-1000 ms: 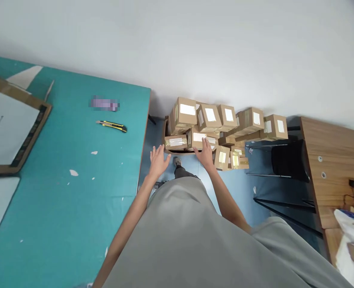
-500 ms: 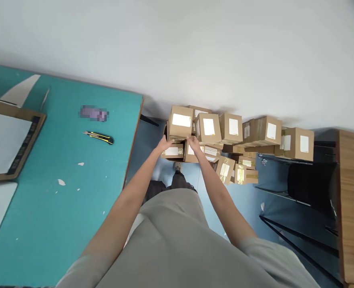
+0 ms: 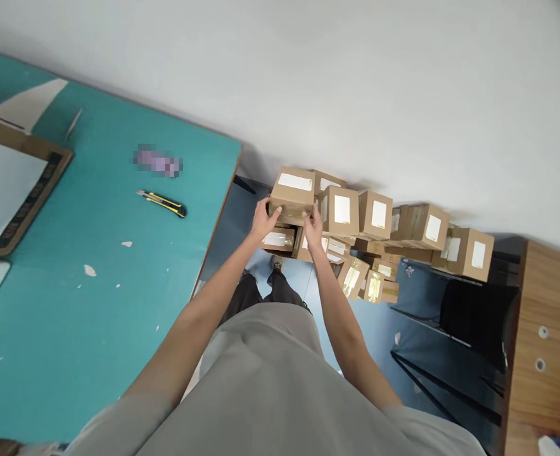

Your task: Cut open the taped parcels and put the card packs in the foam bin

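Observation:
A brown cardboard box (image 3: 296, 197) with a white label on top sits at the left end of a row of similar boxes. My left hand (image 3: 263, 220) grips its left side, thumb on the near face and fingers along the edge. On the near right corner, my right hand (image 3: 313, 228) holds the same box, its thumb against the taped front. Just below my hands lies another taped box (image 3: 278, 239) with a white label. A labelled box (image 3: 341, 212) stands close to the right of my right hand.
On the left stands a teal table (image 3: 132, 304) with a yellow-black utility knife (image 3: 163, 204), paper scraps and a large open carton (image 3: 54, 171). More labelled boxes (image 3: 375, 214) line the white wall. A black chair (image 3: 474, 316) and a wooden table (image 3: 546, 297) are at the right.
My hands have moved up along the box's sides and now clasp it with thumbs on its front. The box's near face shows more. The whole view has turned slightly.

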Tool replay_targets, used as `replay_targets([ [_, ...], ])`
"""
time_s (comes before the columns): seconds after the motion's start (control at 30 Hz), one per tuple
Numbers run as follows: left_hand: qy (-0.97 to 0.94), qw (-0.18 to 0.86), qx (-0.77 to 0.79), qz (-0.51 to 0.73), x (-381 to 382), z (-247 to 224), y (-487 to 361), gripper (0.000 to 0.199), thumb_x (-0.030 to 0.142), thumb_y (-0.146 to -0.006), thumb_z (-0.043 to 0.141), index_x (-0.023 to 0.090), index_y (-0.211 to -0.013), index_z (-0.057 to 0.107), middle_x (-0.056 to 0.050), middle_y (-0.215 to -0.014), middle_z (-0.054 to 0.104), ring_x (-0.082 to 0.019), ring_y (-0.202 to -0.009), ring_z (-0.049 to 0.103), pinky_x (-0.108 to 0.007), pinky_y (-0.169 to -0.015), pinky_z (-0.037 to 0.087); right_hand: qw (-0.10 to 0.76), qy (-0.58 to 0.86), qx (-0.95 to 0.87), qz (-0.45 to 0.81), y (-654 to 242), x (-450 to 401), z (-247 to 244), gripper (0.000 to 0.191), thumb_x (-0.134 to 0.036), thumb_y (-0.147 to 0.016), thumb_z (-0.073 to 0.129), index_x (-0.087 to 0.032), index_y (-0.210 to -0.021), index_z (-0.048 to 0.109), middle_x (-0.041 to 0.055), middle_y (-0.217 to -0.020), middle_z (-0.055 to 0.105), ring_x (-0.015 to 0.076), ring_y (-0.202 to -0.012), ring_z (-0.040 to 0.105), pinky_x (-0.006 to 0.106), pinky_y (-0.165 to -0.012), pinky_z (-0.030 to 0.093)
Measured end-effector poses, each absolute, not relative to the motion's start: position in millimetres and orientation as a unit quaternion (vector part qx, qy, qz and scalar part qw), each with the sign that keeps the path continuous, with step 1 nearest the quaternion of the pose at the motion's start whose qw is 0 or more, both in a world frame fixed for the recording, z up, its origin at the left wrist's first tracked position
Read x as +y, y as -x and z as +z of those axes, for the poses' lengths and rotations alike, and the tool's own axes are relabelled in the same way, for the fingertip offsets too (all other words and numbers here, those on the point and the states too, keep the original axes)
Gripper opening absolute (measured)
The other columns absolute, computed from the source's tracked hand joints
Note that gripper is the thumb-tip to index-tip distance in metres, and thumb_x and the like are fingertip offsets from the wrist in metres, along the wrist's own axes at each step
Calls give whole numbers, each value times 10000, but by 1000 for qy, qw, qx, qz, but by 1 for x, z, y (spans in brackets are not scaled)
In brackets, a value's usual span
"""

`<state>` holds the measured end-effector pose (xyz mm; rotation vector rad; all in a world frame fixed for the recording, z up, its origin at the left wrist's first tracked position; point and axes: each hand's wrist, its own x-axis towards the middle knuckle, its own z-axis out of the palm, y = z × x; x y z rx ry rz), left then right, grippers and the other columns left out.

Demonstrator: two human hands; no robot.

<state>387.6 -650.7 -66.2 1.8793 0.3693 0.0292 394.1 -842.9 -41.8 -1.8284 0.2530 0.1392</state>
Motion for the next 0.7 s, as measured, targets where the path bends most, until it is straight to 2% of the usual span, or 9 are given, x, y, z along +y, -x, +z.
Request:
replay_targets([
  [0.07,-801,568,158,100,-625,-41,-371,663,629,-960,680,164,-1425,591,-199,-1422,599,-328,-1412,554,-486,-1251,423,597,798,53,55,-381,-819,-3,854,-687,-963,598,-205,-1654,462,115,-1749,407,287,-1625,377,474,-1350,289],
  [0.2,-798,518,202,231,-551,29,-300,618,595,-1026,628,222,-1514,566,-145,-1461,559,-272,-1406,565,-424,-1248,442,630,766,-28,124,-331,-752,62,788,-638,-995,619,-281,-1674,439,83,-1722,449,314,-1561,477,498,-1272,441],
  [0.27,-808,470,225,275,-508,62,-251,565,552,-1039,631,245,-1512,586,-130,-1475,564,-274,-1422,564,-435,-1252,445,659,727,-50,184,-303,-709,74,769,-616,-1000,626,-308,-1677,428,78,-1686,492,317,-1526,521,506,-1233,493],
  [0.37,-832,389,261,298,-448,93,-174,473,462,-1052,628,281,-1489,614,-107,-1565,560,-287,-1502,521,-473,-1286,416,667,675,-50,311,-268,-630,62,746,-600,-987,656,-313,-1647,459,81,-1631,538,302,-1466,581,486,-1204,530],
  [0.5,-862,290,332,252,-390,85,-88,417,325,-1081,540,304,-1488,632,-72,-1611,586,-288,-1575,463,-530,-1339,333,597,638,-66,483,-223,-522,28,589,-534,-1018,695,-256,-1525,578,94,-1488,644,283,-1349,648,456,-1114,582],
  [0.6,-857,257,402,194,-369,58,-43,450,275,-1075,498,280,-1503,637,-75,-1632,576,-299,-1613,411,-562,-1362,274,570,621,-94,530,-188,-472,12,446,-435,-1041,715,-195,-1410,644,106,-1406,670,278,-1216,693,484,-1018,617],
  [0.7,-839,260,455,151,-368,31,-19,463,283,-1068,473,234,-1495,647,-93,-1599,607,-308,-1600,433,-569,-1350,301,551,617,-105,552,-166,-456,1,418,-418,-1043,717,-181,-1382,655,103,-1388,670,273,-1180,701,485,-991,626],
])
